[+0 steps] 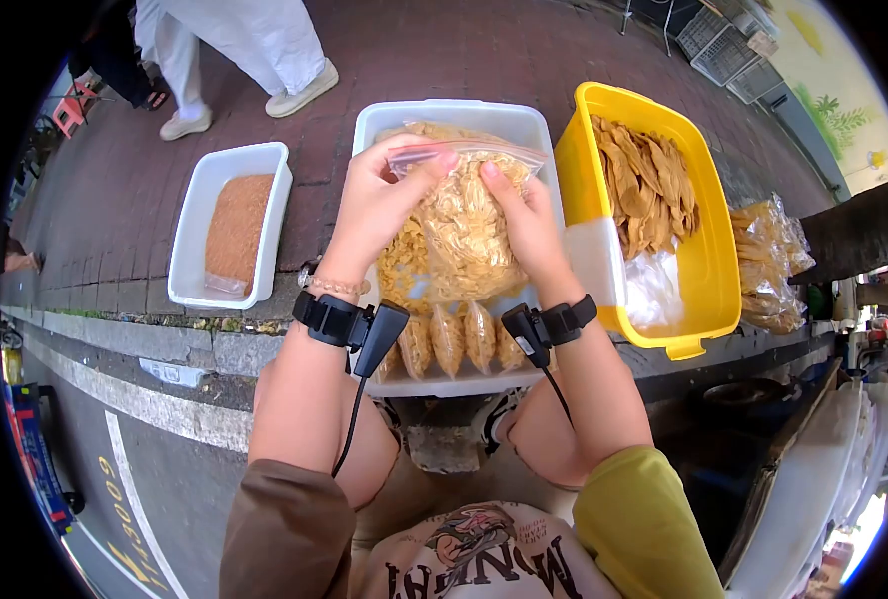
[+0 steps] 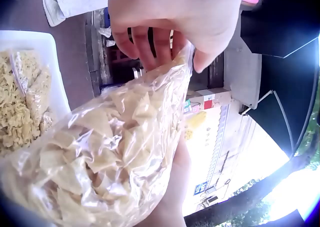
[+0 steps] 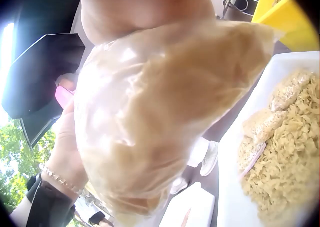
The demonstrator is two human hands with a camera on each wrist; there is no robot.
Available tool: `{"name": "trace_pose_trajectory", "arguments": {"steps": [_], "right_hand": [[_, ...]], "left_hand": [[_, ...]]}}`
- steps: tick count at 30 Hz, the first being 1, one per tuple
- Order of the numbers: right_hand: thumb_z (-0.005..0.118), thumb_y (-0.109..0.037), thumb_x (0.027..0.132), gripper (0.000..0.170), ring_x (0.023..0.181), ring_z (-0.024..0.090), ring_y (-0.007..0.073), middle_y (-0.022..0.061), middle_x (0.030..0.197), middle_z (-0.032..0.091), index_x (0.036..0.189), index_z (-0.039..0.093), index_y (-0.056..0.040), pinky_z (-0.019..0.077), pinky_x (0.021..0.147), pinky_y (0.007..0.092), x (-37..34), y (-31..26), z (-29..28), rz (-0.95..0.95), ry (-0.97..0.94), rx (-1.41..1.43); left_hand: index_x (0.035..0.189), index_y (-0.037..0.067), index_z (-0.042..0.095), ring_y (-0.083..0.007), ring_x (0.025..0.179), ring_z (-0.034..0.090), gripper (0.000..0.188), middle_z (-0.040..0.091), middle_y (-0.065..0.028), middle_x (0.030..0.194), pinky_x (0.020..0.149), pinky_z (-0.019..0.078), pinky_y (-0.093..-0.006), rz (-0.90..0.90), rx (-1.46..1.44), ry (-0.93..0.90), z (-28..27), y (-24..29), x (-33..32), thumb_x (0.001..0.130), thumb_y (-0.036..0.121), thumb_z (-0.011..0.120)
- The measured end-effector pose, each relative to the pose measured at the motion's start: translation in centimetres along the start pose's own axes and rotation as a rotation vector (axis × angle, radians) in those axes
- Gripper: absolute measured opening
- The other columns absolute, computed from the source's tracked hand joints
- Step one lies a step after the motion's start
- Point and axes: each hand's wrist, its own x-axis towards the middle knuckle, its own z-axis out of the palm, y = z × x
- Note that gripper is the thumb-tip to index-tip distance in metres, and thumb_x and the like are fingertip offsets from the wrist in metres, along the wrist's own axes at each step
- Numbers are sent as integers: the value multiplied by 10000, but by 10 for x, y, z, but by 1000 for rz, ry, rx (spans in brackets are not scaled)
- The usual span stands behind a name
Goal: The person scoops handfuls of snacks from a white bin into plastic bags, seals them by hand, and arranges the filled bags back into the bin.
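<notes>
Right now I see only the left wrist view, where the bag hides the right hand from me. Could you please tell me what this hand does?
Observer: In the head view, the right hand holds the right side of the bag, near its top.

Operator: Thank you. What stands to the right of the white tub with the flakes?

Observer: A yellow tub, holding long brown dried pieces.

Operator: And to its left?

Observer: A smaller white tub, with a brown, granular filling.
</notes>
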Motion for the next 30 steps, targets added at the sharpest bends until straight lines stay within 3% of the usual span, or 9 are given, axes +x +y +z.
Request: {"name": "trace_pose_trajectory", "arguments": {"steps": [2,6,8,13,17,20,24,26,30], "right_hand": [[621,-247,921,289,841,580,72,35,984,659,1064,635,3,464,746,228,1,2,-2,-3,-64,-58],[654,-240,897,308,806,561,66,27,991,660,1080,643,7,447,715,213,6,6,-12,-56,-91,-164],[704,-228,853,306,707,513,42,12,926,667,1079,671,-23,415,627,199,8,0,-17,-220,-132,-281],[751,-205,799,263,552,403,18,-24,767,655,1027,713,-81,330,499,189,15,5,-28,-232,-73,-448],[765,-141,773,235,598,484,37,11,779,662,987,710,-63,395,545,200,23,5,-37,-167,-66,-571],[798,-147,718,256,816,639,153,57,844,680,935,692,-62,508,754,282,25,9,-42,-22,-166,-590],[808,-225,690,339,803,650,225,75,837,681,962,686,-65,511,756,332,13,15,-28,-171,-228,-749],[772,-222,711,373,825,658,230,107,858,679,1032,658,-70,499,751,344,8,10,-22,133,-483,-1124],[724,-185,709,349,834,652,305,171,881,673,1027,657,-56,498,741,374,10,52,-45,40,-565,-1222]], "left_hand": [[858,-18,668,-40,713,545,157,647,15,753,657,444,-215,-24,167,-38,-6,-4,2,837,133,710],[859,-2,668,-39,744,566,130,648,12,769,686,447,-208,20,319,-88,-8,4,-1,850,125,693],[863,-21,674,-47,730,574,137,661,-11,757,670,455,-217,108,417,-125,-8,12,-2,849,115,682],[954,-9,699,-68,722,598,157,691,-58,765,664,473,-242,24,573,-196,-19,9,-2,860,109,653],[973,20,699,-204,711,659,153,695,-137,830,667,493,-274,148,737,-263,-19,-1,-4,859,90,625],[969,31,698,-281,740,668,154,684,-162,854,675,511,-307,274,843,-300,-20,-10,-4,844,75,619],[963,45,699,-293,771,671,161,686,-150,854,696,526,-333,315,876,-459,-13,-20,-11,822,75,628],[951,46,701,-291,761,671,151,686,-148,843,691,527,-329,301,874,-513,-7,-20,-15,820,80,634],[962,55,695,-281,770,673,164,686,-147,848,702,526,-335,160,872,-574,1,-15,-18,832,142,644]]}}
